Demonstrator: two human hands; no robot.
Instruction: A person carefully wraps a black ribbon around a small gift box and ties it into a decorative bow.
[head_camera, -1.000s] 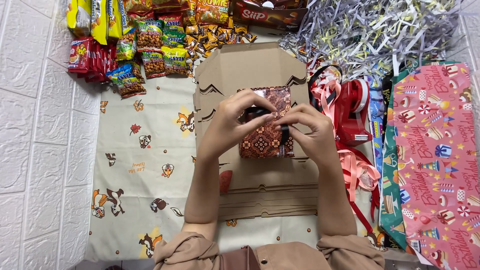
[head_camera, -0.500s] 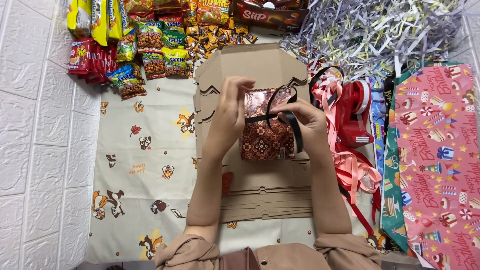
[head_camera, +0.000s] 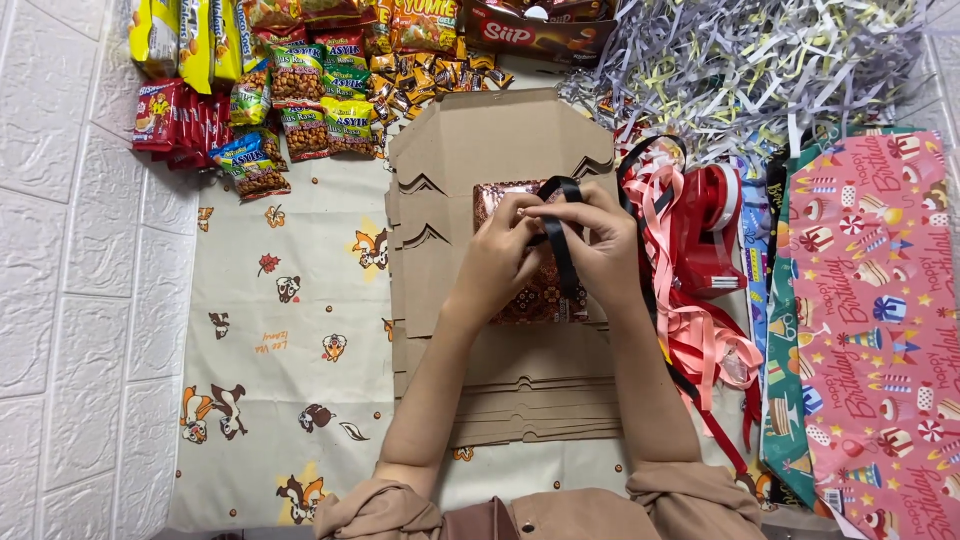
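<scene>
A small box wrapped in shiny dark red patterned paper (head_camera: 530, 298) rests on a stack of flat brown cardboard sheets (head_camera: 500, 130). A black ribbon (head_camera: 561, 250) runs over the box from top to bottom and loops up near its far edge. My left hand (head_camera: 500, 262) lies on the box and pinches the ribbon near the top. My right hand (head_camera: 605, 240) grips the same ribbon from the right side. Both hands meet over the upper half of the box and hide much of it.
Snack packets (head_camera: 290, 90) lie at the back left. Shredded paper (head_camera: 760, 60) is piled at the back right. A red tape dispenser (head_camera: 712, 225) and pink and red ribbons (head_camera: 700, 330) sit right of the cardboard. Rolls of gift wrap (head_camera: 880, 320) lie far right. A printed cloth (head_camera: 280, 330) covers the floor.
The box was held up and turned between both hands; now it lies flatter on the cardboard, and both hands have gathered the black ribbon on top of it.
</scene>
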